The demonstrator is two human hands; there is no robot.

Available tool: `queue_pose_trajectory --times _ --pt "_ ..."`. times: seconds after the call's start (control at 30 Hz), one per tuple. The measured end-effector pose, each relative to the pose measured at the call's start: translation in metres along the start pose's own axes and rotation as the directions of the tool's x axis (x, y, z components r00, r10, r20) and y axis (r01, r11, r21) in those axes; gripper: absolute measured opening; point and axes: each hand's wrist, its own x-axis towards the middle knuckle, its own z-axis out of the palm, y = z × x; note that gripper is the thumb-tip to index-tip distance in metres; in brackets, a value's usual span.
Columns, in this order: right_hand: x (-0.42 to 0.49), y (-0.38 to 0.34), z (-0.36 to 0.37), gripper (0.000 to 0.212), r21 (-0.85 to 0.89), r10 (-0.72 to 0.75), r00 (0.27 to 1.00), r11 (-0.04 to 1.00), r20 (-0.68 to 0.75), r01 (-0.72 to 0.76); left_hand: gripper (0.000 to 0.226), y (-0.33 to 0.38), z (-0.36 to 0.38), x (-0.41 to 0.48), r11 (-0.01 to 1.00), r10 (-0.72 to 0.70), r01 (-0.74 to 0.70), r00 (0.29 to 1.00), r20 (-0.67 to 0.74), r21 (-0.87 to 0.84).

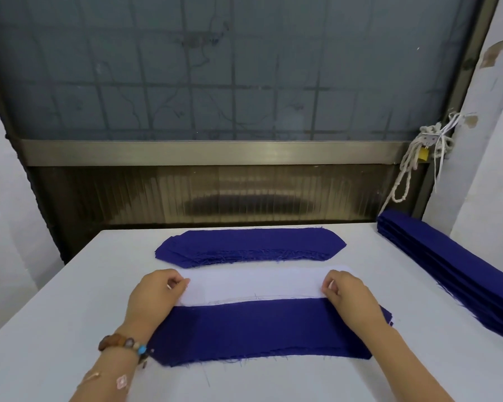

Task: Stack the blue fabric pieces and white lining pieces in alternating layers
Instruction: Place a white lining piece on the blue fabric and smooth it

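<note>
A white lining piece lies across the table in front of me. My left hand pinches its left end and my right hand pinches its right end. Just below it lies the near stack of blue fabric, with frayed edges and a sliver of white showing at its right end. Both hands rest over the far corners of this stack. A second pile of blue fabric pieces with angled ends sits farther back, apart from the lining.
A long stack of blue strips runs along the table's right side by the wall. The white table ends at a dark window frame behind. A rope and cords hang at the right.
</note>
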Motion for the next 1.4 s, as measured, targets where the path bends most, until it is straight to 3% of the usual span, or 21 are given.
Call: queue_pose_trajectory --times 0.17,0.3,0.53,0.77,0.93,1.0,1.4 --pt "0.029 -0.051 0.028 0.006 0.103 -0.116 0.993 0.987 -0.034 0.119 0.004 -0.005 0.012 0.023 1.0 0.008 -0.01 0.996 -0.089 -0.016" --pt "0.049 -0.088 0.05 0.007 0.212 -0.214 0.977 0.955 0.003 0.209 0.012 -0.014 0.024 0.019 0.999 0.04 -0.041 0.992 -0.121 -0.001" --pt "0.055 -0.111 0.083 0.006 0.402 -0.236 0.97 0.895 0.064 0.191 0.012 -0.02 0.028 0.02 0.998 0.052 -0.055 0.993 -0.102 -0.018" --pt "0.056 -0.105 0.089 0.005 0.421 -0.231 0.97 0.889 0.069 0.182 0.01 -0.028 0.029 0.026 0.994 0.0 -0.01 0.996 -0.091 -0.113" --pt "0.056 -0.104 0.086 0.008 0.42 -0.252 0.962 0.888 0.106 0.186 0.037 -0.038 0.025 0.03 0.978 -0.104 0.126 0.985 -0.138 0.165" --pt "0.056 -0.102 0.083 0.011 0.422 -0.28 0.947 0.886 0.16 0.191 0.041 -0.039 0.024 0.03 0.968 -0.128 0.151 0.984 -0.125 0.2" --pt "0.053 -0.103 0.081 0.012 0.4 -0.298 0.941 0.891 0.16 0.214 0.007 -0.034 0.022 0.028 0.994 -0.096 0.086 0.984 -0.154 -0.065"
